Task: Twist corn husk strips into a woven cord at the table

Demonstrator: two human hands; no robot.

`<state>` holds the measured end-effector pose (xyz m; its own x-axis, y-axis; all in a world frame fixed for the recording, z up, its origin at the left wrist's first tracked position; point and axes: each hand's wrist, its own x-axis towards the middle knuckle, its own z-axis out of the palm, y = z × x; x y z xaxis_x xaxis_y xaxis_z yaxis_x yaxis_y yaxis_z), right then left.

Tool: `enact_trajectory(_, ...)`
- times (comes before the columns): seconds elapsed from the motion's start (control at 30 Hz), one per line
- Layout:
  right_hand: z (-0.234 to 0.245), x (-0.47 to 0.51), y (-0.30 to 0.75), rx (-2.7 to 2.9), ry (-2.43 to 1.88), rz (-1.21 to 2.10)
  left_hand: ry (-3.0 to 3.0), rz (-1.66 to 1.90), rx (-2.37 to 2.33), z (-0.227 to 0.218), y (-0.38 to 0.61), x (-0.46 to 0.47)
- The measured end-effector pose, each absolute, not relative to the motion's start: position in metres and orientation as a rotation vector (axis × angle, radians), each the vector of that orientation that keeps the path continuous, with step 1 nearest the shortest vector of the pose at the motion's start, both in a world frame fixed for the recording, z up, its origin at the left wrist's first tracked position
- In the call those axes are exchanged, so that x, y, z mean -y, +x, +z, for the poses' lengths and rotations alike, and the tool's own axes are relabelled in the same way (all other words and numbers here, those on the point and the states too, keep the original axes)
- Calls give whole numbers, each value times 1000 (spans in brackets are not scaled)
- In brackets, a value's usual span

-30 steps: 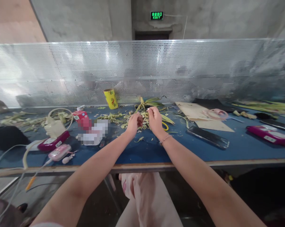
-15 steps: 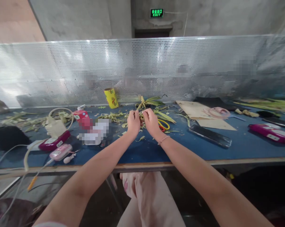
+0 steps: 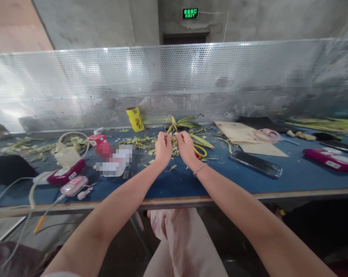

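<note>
Drawn inward since a second ago, the right hand [image 3: 185, 147] sits level with the left hand [image 3: 162, 148], fingers bunched (pinching what, I cannot tell); leaf scraps [image 3: 139, 142] lie leftward. A rightward slip could knock yellow-handled scissors [image 3: 202, 149] beside them.

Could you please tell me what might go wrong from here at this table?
The yellow-and-red handles, probably of scissors, lie right beside the right hand; their blades aren't visible, so a careless move might nick a finger.

The phone lies to the right of that forearm and could be bumped if the arm swings outward.

The cord with the orange tip hangs over the table edge and might get snagged.
</note>
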<state>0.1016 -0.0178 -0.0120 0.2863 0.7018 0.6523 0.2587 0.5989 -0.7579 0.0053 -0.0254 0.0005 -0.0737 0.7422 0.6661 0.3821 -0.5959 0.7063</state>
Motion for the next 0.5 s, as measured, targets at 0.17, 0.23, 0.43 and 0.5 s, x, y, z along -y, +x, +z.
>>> enact_trajectory(0.17, -15, 7, 104, 1193, -882, 555, 1903, 1724, -1184, 0, 6, 28)
enact_trajectory(0.23, -16, 3, 107, 1153, -870, 612, 1913, 1717, -1206, 0, 6, 27)
enact_trajectory(0.43, -12, 9, 106, 1149, -899, 618, 1667, 1801, -1318, 1, -1, 10)
enact_trajectory(0.5, -11, 13, 103, 1184, -916, 611, 1591, 1821, -1293, 3, -5, 3)
